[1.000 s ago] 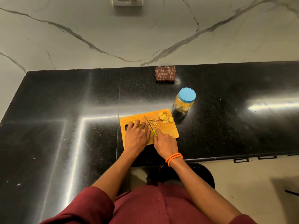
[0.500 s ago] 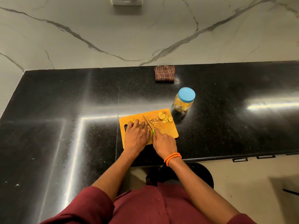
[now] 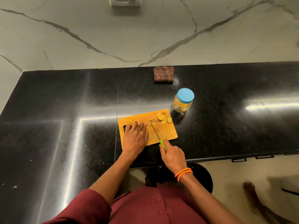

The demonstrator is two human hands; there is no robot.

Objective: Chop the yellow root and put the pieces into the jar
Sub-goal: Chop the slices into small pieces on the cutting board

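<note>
Chopping under way on the orange cutting board (image 3: 163, 135), near the front edge of the black tabletop (image 3: 64, 102). Left hand (image 3: 135, 138) pressing flat, fingers straight, over uncut slices of yellow root (image 3: 130, 121) at the board's left end. Right hand (image 3: 172, 156) wrapped round the green handle of a small knife (image 3: 156, 133), blade slanting up toward cut sticks (image 3: 151, 123) mid-board. Round slices (image 3: 163, 118) heaped at the far right corner, just beside the jar (image 3: 182, 103), blue lid (image 3: 185, 95) on, some yellow already inside. Best done with fingertips tucked back from the blade, short even cuts, pile kept steady; lid to come off before any transfer. Against half a second ago: right hand drawn back toward the board's near edge, hands now apart rather than side by side.
</note>
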